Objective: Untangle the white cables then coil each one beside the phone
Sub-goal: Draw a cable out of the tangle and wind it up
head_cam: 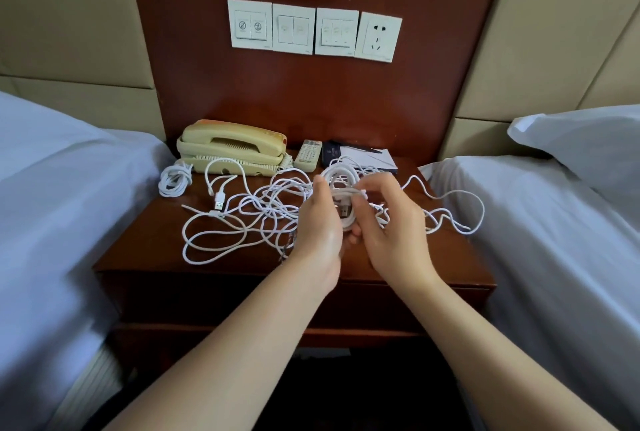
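A cream corded phone (231, 146) sits at the back left of the wooden nightstand (145, 240). One coiled white cable (175, 179) lies at the phone's left front corner. A tangle of white cables (242, 212) spreads across the nightstand top, with a USB plug (219, 202) lying loose. My left hand (320, 219) grips a partly wound coil of white cable (341, 181) held above the tangle. My right hand (389, 216) pinches a strand of that same coil near its top.
A remote control (308, 154) and a dark notepad with a pen (360, 157) lie behind the tangle. Switch plates and a socket (379, 36) are on the wood panel. White-sheeted beds (52, 205) flank the nightstand; one cable loop (464, 212) lies on the right bed.
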